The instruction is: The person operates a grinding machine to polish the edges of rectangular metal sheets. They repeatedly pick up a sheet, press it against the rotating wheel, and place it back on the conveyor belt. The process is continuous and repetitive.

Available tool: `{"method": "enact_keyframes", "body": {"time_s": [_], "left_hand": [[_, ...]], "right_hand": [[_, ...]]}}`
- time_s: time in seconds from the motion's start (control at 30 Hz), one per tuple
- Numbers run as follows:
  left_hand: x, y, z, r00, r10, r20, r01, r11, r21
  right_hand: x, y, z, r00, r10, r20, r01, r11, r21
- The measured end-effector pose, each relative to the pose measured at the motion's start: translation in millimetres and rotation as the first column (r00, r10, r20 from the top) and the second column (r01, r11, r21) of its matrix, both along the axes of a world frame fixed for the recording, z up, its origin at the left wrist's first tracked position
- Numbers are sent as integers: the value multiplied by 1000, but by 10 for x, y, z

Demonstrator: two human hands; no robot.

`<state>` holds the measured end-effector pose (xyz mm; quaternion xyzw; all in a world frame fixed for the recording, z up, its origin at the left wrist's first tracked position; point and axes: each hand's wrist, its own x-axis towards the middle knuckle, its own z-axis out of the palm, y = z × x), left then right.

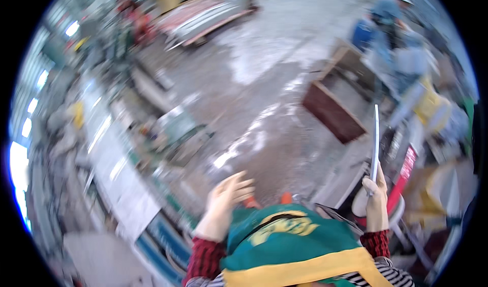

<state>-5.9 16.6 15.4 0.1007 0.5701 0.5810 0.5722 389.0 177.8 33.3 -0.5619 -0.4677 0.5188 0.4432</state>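
Note:
My right hand [377, 203], in a pale cream glove, is closed round the lower end of a long, thin, whitish strip [375, 139]. The strip stands nearly upright from the fist, and its exact kind is not clear. My left hand [223, 208], gloved the same way, is held out in front of my green apron [277, 236] with its fingers stretched. Nothing shows in it. Red ribbed cuffs cover both wrists.
A reddish-brown open box frame [335, 113] stands on the wet grey floor [269, 78] ahead to the right. Beyond it is a person [389, 27] in blue. A long white-topped bench [119, 180] runs along the left. Stacked panels [203, 17] lie far off; clutter fills the right.

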Motion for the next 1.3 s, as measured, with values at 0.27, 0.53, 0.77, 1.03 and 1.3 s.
{"method": "enact_keyframes", "body": {"time_s": [0.27,0.53,0.77,1.03,1.3], "left_hand": [[-129,-464,170,933,269,240,-340,879,335],[-459,-1695,-29,419,880,224,-887,345,307],[-576,-2561,-542,130,958,256,-972,72,222],[-875,-3142,-1113,-129,984,121,-984,-142,110],[-1129,-3109,-1319,-168,978,124,-984,-175,41]], "right_hand": [[-2551,-404,119,385,919,85,-915,392,-91],[-4209,-1345,468,-121,474,872,-819,-544,181],[-4917,-2123,260,-212,404,890,-569,-791,223],[-4983,-1734,15,-323,536,780,-750,-647,135],[-4567,-1276,-424,-289,662,691,-946,-309,-99]]}}
